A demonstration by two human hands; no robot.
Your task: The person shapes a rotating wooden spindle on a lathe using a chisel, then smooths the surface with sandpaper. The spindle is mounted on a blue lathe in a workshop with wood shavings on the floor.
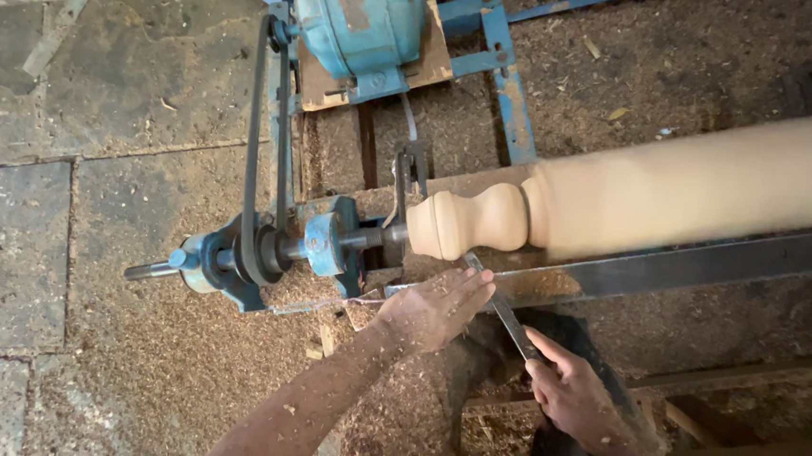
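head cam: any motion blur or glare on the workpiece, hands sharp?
Head view: the wooden spindle is smeared along its surface, edges soft, consistent with spinning; no glare, light flat and diffuse. Left hand and right hand on the chisel are fairly sharp. Sawdust floor is crisp; top right corner darker.

The floor (pixel 25 230) on the left of the frame is made of large grey stone slabs with dark joints, dusted with pale shavings. Sawdust (pixel 159 354) lies thick across the lower middle and spreads over the ground at the upper right. A blue metal frame (pixel 510 102) stands at the top centre, its paint worn and rusty. Rough wooden boards (pixel 753 443) cross the lower right corner. The light is soft and even, with dim shadow along the top edge.
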